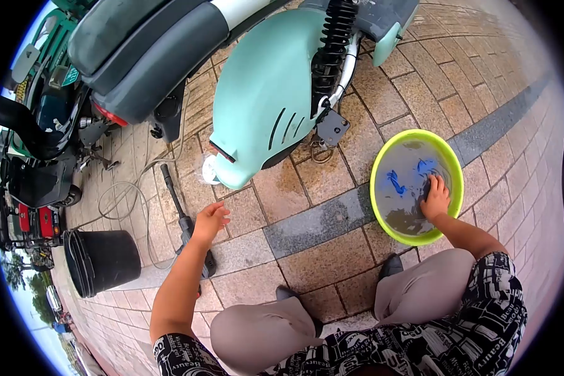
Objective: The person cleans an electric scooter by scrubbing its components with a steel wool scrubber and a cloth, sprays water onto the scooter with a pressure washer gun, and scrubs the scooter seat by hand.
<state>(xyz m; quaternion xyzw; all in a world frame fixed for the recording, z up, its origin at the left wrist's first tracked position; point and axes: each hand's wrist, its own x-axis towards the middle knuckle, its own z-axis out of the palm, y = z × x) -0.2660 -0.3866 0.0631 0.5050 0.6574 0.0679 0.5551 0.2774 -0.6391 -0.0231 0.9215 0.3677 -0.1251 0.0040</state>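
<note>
My right hand (437, 199) reaches into a lime-green basin (375, 182) of murky grey water. Its fingers curl over a dark thing at the water's surface, too hidden to name. Blue cloth-like pieces (395, 182) lie in the water beside that hand. My left hand (212, 221) hangs in the air, fingers loosely bent and apart, with nothing in it. Below and behind it, a black pressure washer gun (185, 225) lies on the paving. In front of me stands a mint-green scooter (263, 94) with a black spring shock absorber (337, 37).
A black bucket (109, 260) stands at the left, near a thin grey hose (145, 200) looped over the ground. More parked scooters (37, 188) line the far left. Wet brick paving (319, 263) lies around my feet and the basin.
</note>
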